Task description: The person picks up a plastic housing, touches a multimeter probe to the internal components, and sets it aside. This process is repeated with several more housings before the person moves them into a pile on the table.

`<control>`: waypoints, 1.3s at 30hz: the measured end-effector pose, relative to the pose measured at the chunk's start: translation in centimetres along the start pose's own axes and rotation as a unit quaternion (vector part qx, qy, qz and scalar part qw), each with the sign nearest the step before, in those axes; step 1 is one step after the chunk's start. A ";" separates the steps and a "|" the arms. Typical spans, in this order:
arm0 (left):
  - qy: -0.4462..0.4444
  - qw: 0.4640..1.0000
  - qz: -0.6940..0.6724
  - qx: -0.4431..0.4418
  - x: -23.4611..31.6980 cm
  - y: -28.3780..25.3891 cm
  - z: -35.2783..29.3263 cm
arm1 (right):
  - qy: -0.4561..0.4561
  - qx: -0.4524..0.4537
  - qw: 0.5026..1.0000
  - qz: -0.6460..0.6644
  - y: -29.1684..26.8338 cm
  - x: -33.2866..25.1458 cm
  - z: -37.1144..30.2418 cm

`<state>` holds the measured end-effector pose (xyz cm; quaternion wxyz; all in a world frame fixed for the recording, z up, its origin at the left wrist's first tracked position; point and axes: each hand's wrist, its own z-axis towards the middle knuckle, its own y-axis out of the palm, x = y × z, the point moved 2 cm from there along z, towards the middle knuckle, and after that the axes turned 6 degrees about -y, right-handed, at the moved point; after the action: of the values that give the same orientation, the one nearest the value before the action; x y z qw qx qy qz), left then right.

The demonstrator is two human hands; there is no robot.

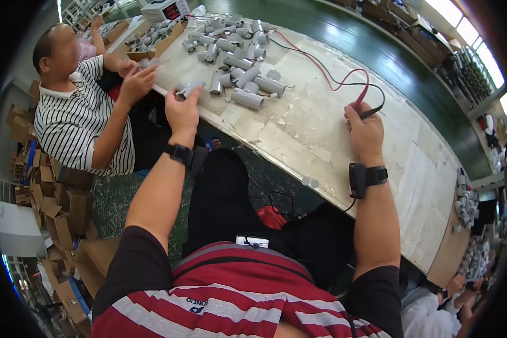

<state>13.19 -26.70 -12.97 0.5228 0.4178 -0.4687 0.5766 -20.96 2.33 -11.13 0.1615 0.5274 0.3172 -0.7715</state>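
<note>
My left hand (182,112), at the table's near left edge, is closed round a grey plastic cylindrical part (191,88). To the right, my right hand (366,132) is closed on a pair of test probes (361,105), one red and one black; their tips are hidden by the fingers. Red and black leads (333,84) run from them in loops back across the table. Beyond my left hand lies a loose pile of similar grey cylindrical parts (248,97), some with short thin wires.
A pale, worn table (310,135) stretches before me. At its far left stand a cardboard box of grey parts (172,38) and a white device with a red display (166,10). A co-worker in a striped shirt (84,121) sits at left, handling something small. More grey parts (466,197) lie far right.
</note>
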 end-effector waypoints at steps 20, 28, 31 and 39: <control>0.103 0.630 -0.444 -0.629 26.3 7.3 -23.8 | -0.034 0.032 0.999 -0.004 -0.8 -0.5 -0.4; 0.286 0.469 -0.501 -0.669 28.8 10.3 -26.8 | -0.036 0.013 0.999 -0.008 -0.5 -0.6 -0.2; 0.327 0.426 -0.502 -0.678 29.5 10.1 -26.4 | -0.037 0.007 0.999 -0.025 -0.8 -0.5 -0.4; 0.307 0.488 -0.317 -0.753 32.0 8.9 -24.3 | -0.072 0.049 0.996 -0.030 -1.2 -1.2 -0.7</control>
<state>1.17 3.66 12.04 0.8965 -0.2181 -0.3699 -0.1091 -20.71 3.62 -9.81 0.1344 0.4680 0.2824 -0.8265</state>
